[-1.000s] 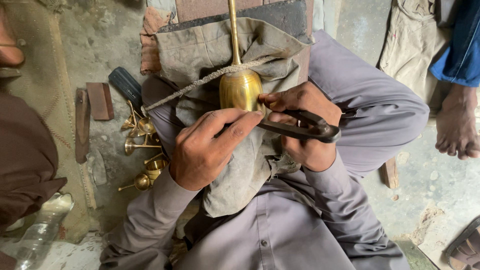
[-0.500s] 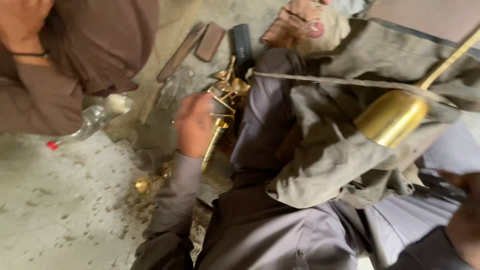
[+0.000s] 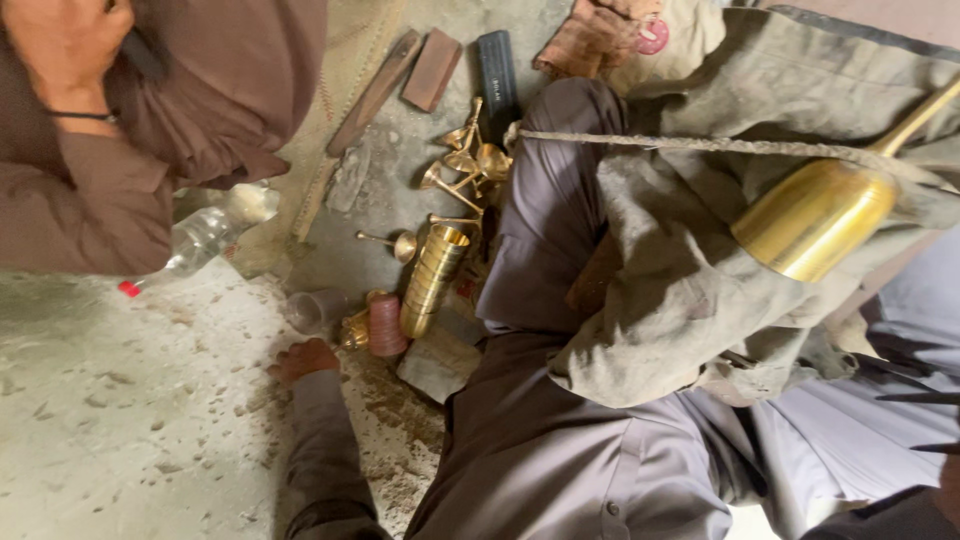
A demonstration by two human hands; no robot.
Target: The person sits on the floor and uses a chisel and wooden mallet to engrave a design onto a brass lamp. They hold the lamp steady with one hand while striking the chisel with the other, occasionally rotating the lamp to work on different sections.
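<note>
**Left hand down on the floor by the cups**

A small grey cup lies on its side on the concrete floor, mouth toward the camera; what is in it cannot be made out. Just beside it stand a reddish ribbed cup and a stack of brass cups, nested one in another and tilted. The grey cup lies just above the left hand, near it but apart. The hand rests on the floor with fingers curled under, holding nothing. A brass bell lies in the grey cloth on the lap. The right hand is out of view.
</note>
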